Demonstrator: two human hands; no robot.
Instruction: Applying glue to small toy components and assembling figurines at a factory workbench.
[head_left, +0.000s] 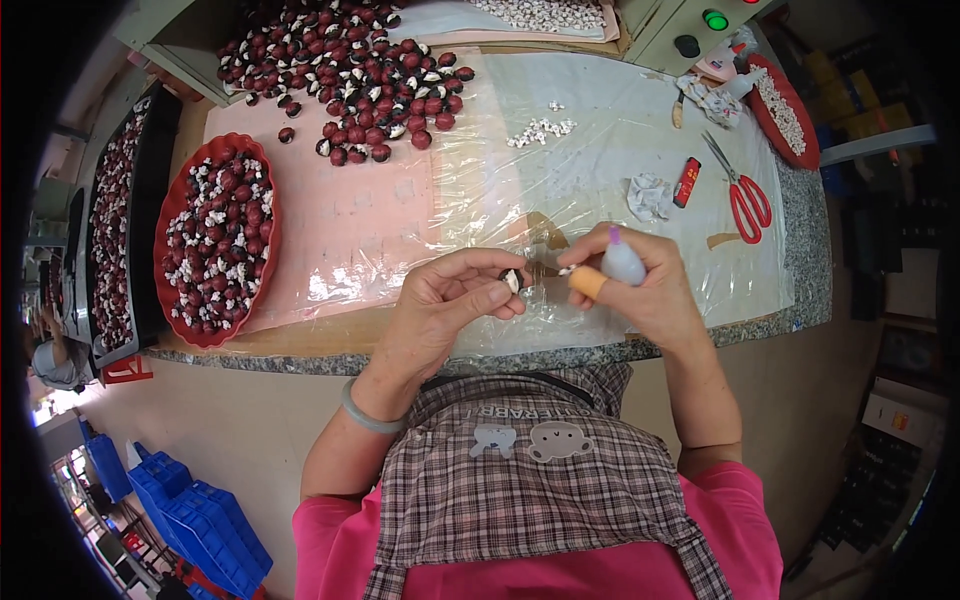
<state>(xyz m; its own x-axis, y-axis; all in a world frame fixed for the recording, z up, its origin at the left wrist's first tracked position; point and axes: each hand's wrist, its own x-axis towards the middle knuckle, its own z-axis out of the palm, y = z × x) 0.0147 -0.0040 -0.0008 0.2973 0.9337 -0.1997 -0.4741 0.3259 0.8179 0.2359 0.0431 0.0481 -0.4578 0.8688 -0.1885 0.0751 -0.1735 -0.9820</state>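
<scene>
Between the thumb and fingers of my left hand (440, 305) is a small round piece (511, 281), black with a white patch. Close by on the right, my right hand (660, 295) is closed round a translucent squeeze bottle (625, 266) with a purple tip pointing up. An orange finger cot (588, 282) covers a digit of that hand. At its fingertips is a tiny white piece (567, 270). The hands are a short gap apart, above the near part of the plastic-covered table (470, 210).
A heap of dark red balls (380, 100) lies at the back left. A scalloped red tray (165, 290) and a black tray (152, 200) stand left. Small white pieces (540, 132) lie ahead; crumpled paper (650, 197), a red cutter (687, 182), scissors (748, 205) and a red dish (808, 145) lie right.
</scene>
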